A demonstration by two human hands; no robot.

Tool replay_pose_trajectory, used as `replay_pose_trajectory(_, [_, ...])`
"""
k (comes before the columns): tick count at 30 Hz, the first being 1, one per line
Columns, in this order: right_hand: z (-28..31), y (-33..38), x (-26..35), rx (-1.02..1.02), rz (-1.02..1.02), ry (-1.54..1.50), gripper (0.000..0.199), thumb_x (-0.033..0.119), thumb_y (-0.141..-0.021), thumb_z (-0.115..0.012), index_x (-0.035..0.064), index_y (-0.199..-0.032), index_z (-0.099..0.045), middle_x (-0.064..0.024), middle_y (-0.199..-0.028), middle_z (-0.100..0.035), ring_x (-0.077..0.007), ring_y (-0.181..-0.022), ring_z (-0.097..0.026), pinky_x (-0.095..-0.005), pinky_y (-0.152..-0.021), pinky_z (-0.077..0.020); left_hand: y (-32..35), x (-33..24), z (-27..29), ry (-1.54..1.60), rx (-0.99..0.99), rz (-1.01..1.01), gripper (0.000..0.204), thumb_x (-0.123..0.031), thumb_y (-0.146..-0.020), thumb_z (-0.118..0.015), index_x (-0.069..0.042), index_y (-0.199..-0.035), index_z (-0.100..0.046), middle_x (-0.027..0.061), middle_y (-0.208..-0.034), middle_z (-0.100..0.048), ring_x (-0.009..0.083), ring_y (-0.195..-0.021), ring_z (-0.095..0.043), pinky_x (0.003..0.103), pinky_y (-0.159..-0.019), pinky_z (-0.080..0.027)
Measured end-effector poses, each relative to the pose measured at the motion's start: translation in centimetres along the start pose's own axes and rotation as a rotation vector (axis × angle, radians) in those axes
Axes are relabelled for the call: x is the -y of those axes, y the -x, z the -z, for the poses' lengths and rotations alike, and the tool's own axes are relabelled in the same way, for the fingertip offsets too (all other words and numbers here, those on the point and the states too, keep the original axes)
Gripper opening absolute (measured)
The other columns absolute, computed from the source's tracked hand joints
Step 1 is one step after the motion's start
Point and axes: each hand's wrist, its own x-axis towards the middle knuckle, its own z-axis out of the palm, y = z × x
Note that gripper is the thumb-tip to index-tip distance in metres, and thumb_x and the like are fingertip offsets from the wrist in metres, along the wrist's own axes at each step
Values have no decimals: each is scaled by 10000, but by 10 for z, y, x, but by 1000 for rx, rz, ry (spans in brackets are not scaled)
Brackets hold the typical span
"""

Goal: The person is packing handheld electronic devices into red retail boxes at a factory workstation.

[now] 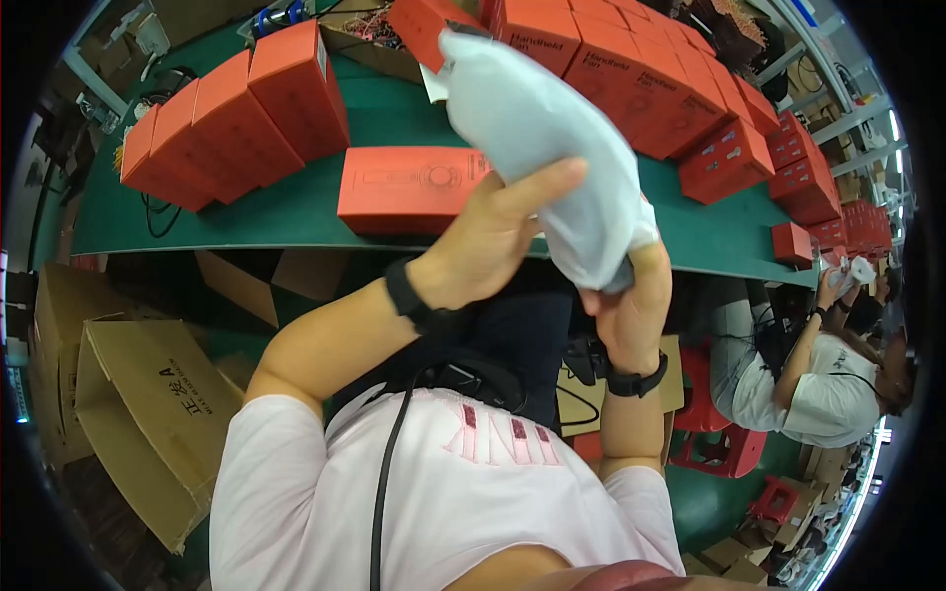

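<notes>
I hold a long object wrapped in a pale white foam pouch [537, 138] up above the green table [394, 108]. My left hand [493, 236] grips the pouch's middle from the left, thumb stretched across it. My right hand [626, 295] clasps its lower end from below. An orange box [409, 187] lies flat on the table just behind my left hand. Both wrists wear black bands.
Rows of orange boxes [236, 118] stand at the table's left, and more orange boxes [641, 79] line the back right. Open cardboard cartons [148, 414] sit on the floor at left. A co-worker in a white shirt [818, 384] sits at right near red stools [729, 443].
</notes>
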Motion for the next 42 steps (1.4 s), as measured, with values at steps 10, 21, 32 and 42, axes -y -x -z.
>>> replay_pose_trajectory(10, [42,4,21,-315,758,223,564,338,-1030,-547,-80,-1394,-446,-234,-1530,-453,-264,-865,-701,-286,-701,-557,-29,12,-1,496,-294,15,336,-212,-954,-709,-115,-1247,-577,17,-1246,-637,183,-1091,-650,369,-988,-514])
replay_pose_trajectory(21, [25,15,12,-104,832,1516,518,-62,-802,-743,4,-1302,-624,-148,-1060,-738,-268,-863,-725,-296,-748,-552,-20,30,-25,421,-244,98,309,-280,-972,-694,-74,-1172,-578,65,-1122,-661,210,-1070,-643,408,-992,-493])
replay_pose_trajectory(32, [76,66,-13,-145,-69,-40,434,201,-979,-575,17,-1367,-509,-83,-1253,-651,-235,-1141,-621,-432,-1043,-472,-11,55,-13,-856,335,-307,551,-195,-829,-796,13,-1280,-557,221,-1305,-546,381,-1297,-431,467,-1094,-364])
replay_pose_trajectory(42, [57,-3,54,-89,166,925,636,-22,-823,-656,-21,-1420,-436,-131,-1270,-592,-213,-1178,-558,-318,-1041,-413,-3,2,5,-1394,258,-360,972,-469,-750,-859,27,-1456,-412,275,-1393,-510,443,-1325,-441,482,-1120,-370])
